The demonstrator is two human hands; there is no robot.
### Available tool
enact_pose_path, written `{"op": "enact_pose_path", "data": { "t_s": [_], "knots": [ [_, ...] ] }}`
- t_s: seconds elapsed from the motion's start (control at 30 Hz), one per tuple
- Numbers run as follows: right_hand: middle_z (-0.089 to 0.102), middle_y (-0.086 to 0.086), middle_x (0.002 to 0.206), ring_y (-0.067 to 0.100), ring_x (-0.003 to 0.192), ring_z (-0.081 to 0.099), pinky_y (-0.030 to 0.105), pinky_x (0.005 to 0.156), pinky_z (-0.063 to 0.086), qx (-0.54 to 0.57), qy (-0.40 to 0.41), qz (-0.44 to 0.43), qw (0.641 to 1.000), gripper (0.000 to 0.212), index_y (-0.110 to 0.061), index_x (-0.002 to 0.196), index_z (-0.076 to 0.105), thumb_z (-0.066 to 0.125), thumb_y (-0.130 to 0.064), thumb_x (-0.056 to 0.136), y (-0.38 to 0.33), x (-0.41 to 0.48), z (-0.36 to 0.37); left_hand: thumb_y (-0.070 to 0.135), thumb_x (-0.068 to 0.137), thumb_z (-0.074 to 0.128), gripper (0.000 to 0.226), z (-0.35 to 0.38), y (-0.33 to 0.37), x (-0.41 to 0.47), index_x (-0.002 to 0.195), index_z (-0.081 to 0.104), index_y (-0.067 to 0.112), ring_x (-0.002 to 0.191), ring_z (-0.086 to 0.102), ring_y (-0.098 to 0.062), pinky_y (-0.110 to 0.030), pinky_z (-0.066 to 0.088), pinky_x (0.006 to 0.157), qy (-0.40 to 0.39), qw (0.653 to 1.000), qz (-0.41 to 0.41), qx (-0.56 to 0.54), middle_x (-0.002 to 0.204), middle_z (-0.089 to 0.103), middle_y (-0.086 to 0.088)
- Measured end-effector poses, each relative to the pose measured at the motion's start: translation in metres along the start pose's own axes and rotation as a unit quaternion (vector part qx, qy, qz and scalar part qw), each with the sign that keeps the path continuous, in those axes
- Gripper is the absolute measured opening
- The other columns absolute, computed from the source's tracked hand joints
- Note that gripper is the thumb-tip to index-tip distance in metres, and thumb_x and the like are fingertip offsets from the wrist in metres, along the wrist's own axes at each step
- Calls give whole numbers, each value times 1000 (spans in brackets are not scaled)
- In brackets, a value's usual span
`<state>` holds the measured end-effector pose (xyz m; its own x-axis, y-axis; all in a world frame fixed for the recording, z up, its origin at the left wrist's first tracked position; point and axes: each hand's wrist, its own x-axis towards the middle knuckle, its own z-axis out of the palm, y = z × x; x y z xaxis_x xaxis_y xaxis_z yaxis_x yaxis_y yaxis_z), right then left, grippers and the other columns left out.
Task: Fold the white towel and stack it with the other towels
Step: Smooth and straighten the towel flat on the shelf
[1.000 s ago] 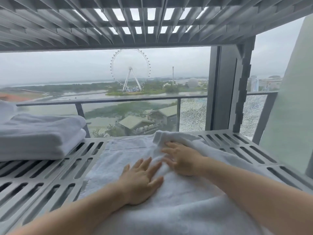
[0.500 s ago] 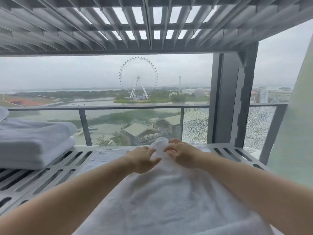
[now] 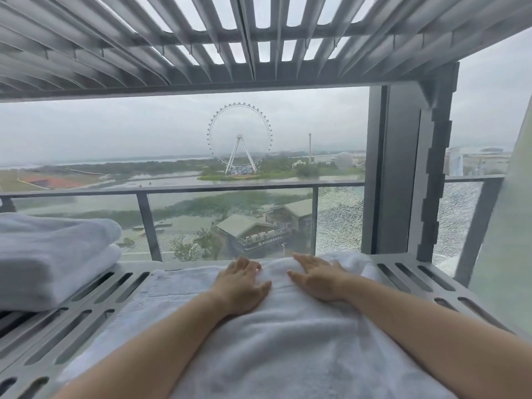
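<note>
A white towel [image 3: 276, 341] lies spread along a grey slotted metal shelf [image 3: 95, 321], running from the near edge to the back. My left hand [image 3: 240, 283] rests flat on its far end, fingers curled over the far edge. My right hand [image 3: 318, 279] lies flat beside it, fingers spread, a small gap between the two. Neither hand grips the cloth. A stack of folded white towels [image 3: 51, 260] sits on the shelf at the left.
A second slotted shelf [image 3: 230, 38] hangs close overhead. Behind the shelf is a window with a balcony railing [image 3: 184, 191]. A dark upright post [image 3: 403, 174] stands at the back right. A pale panel [image 3: 506, 240] borders the right side.
Both hands pinched the towel's far corner half a second ago; now they lie flat and apart on the far end. The view has tilted upward.
</note>
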<state>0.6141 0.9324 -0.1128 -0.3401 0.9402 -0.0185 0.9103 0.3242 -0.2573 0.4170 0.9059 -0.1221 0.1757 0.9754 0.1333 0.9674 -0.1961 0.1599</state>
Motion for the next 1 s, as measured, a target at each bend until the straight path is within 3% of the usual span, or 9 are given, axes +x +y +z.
{"op": "enact_pose_path", "data": {
  "t_s": [0.27,0.43,0.5,0.57,0.67,0.77,0.9,1.0],
  "knots": [
    [-1,-5,158,13,144,-4,48,114,-7,-37,-18,70,997,74,-35,146,-5,16,-71,85,28,-35,0,56,92,29,62,7,28,-4,144,20,24,139,21,-24,-40,16,115,-26,998,52,21,151,19,-5],
    [-4,2,158,23,144,0,51,115,2,-92,-52,122,987,85,-26,147,-6,14,-76,81,35,-28,-14,56,91,32,61,4,34,7,143,23,26,136,23,-24,-39,18,113,-38,996,73,23,144,25,-5],
    [1,5,158,26,144,5,52,115,7,-83,-26,93,992,80,-23,148,2,19,-70,86,20,-15,-17,56,90,36,59,-1,31,13,141,28,27,134,24,-24,-39,20,112,-30,997,75,17,141,29,-6],
    [18,7,154,23,141,18,47,114,17,-27,43,31,998,69,-17,144,22,30,-59,90,8,-6,-8,54,89,42,52,1,23,17,134,37,29,132,27,-22,-37,22,110,4,998,64,-14,136,36,-4],
    [46,5,131,21,121,40,40,102,34,25,134,-35,990,40,-19,118,47,44,-45,88,3,-2,-2,50,87,46,37,2,8,15,118,45,29,123,35,-21,-39,31,104,56,996,44,-44,122,45,-2],
    [46,3,118,20,114,42,38,97,36,-3,157,-57,986,37,-20,114,50,49,-43,85,8,-7,0,42,88,47,26,2,-1,11,112,45,30,117,40,-20,-42,36,98,88,994,51,-37,116,48,0],
    [36,5,125,21,120,31,34,104,32,8,186,-83,979,34,-21,114,53,54,-38,84,8,-9,0,41,92,43,25,-6,-7,11,111,50,26,109,52,-22,-44,43,93,87,994,61,-10,114,54,-1],
    [38,6,121,24,117,33,35,98,38,-8,233,-86,969,28,-17,106,57,57,-35,84,5,-12,0,44,92,44,29,-8,-12,9,103,56,20,100,57,-24,-38,46,83,108,992,67,16,108,57,-2]
  ]
}}
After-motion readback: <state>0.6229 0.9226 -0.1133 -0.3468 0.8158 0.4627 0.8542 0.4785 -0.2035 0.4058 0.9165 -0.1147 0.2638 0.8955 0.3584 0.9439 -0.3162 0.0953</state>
